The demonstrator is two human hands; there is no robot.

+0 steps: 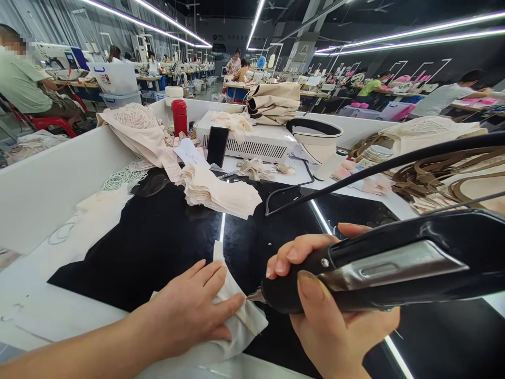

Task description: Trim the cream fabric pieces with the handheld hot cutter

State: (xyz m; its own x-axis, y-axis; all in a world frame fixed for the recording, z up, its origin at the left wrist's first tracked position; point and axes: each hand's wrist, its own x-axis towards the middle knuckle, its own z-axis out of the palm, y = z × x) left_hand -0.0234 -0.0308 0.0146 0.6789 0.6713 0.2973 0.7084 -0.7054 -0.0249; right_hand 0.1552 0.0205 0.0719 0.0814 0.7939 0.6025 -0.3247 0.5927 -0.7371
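My left hand (193, 308) lies with its fingers spread on a pale fabric piece (236, 329) at the near edge of the glossy black work surface (165, 242). My right hand (327, 310) is wrapped round a black handheld tool (379, 273) with a silver panel and a cable. The tool's narrow metal tip points left and meets the edge of the fabric beside my left thumb. What the underside of the tool touches is hidden. Beyond my hands lies a stack of cream fabric pieces (216, 192).
Behind the stack stand a phone (217, 146), a white vented box (252, 142) and a red bottle (179, 117). Brown straps (426, 179) are heaped at the right. A black cable (394, 163) crosses above the surface. People sit at sewing tables farther off.
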